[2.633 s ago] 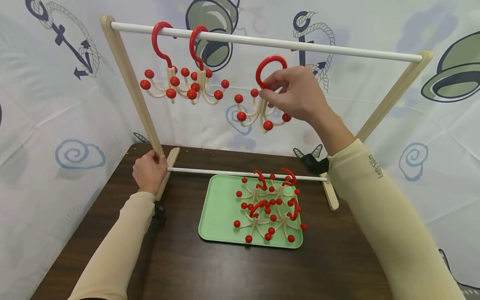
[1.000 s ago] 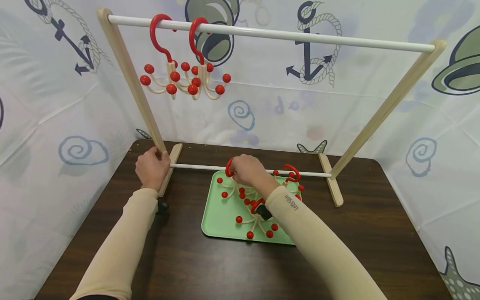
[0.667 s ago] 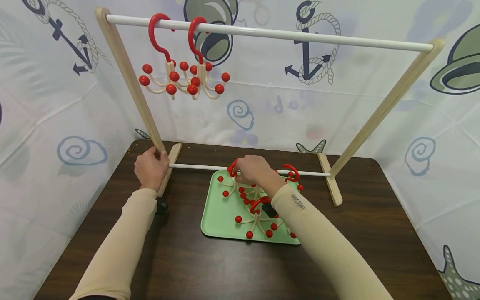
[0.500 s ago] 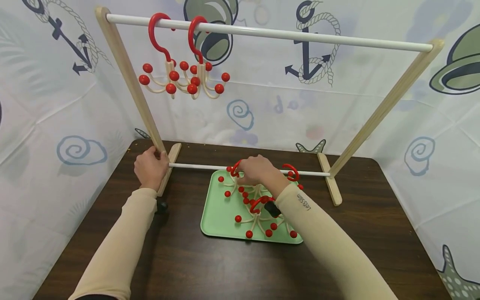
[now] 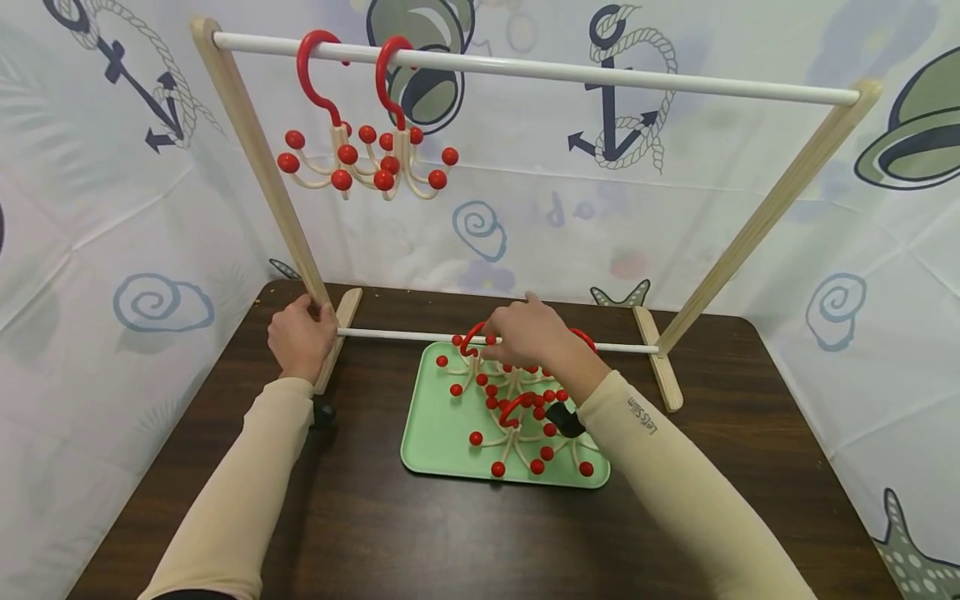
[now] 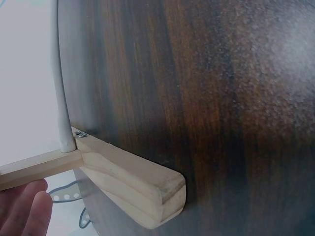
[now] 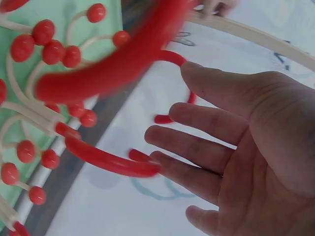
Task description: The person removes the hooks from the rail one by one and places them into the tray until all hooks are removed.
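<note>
My left hand (image 5: 302, 337) grips the lower end of the wooden left post (image 5: 273, 192) of a rack; in the left wrist view its fingertips (image 6: 37, 211) show behind the wood. My right hand (image 5: 528, 333) hovers over the back of a green tray (image 5: 431, 433), fingers spread and holding nothing. Just left of its fingertips stands a hanger with a red hook (image 5: 467, 340) and pale curved arms ending in red balls. Several similar hangers, including a front one (image 5: 512, 425), share the tray, partly hidden by my right arm. In the right wrist view, a red hook (image 7: 113, 162) overlaps a fingertip.
Two such hangers, a left one (image 5: 318, 92) and a right one (image 5: 390, 92), hang from the white top rod (image 5: 562, 71). A lower white rod (image 5: 397, 334) crosses behind the tray. The right post (image 5: 765, 217) leans outward. A printed cloth (image 5: 525, 225) backs the dark table (image 5: 420, 542).
My right hand has brought a hanger down from near the top rod to the tray's back left, let it go and drawn slightly right. My left hand has stayed on the post.
</note>
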Demonstrator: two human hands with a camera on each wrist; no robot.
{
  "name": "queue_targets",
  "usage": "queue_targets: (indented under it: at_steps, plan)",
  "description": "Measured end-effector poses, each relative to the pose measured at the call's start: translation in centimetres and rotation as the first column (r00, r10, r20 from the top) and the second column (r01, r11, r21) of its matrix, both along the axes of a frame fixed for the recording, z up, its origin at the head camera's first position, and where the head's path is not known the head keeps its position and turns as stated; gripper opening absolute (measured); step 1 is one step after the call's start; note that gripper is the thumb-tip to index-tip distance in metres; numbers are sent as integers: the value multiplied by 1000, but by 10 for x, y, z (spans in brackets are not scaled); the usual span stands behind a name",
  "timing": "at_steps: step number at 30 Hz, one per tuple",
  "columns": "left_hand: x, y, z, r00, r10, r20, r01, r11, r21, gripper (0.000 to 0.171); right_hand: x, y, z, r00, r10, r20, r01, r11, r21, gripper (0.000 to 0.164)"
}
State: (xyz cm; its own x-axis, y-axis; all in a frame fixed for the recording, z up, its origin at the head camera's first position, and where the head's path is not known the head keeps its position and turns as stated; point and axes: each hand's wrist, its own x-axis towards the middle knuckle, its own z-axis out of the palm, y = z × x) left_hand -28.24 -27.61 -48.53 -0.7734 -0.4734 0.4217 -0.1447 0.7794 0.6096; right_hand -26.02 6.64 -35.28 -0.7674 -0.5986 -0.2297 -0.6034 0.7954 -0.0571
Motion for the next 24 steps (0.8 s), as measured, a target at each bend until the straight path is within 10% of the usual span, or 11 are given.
queue_targets:
  at_steps: [13,24]
  plan:
    - [3,0,-3,1000,-7,13,7,1000,13,27,21,-7,65,978,-103,-184,50,960,-276,32]
    - [1,-2,-2,1000,3,11,-3,1000,-1,26,7,-21,119,911,-197,-362,-60,807,-588,25]
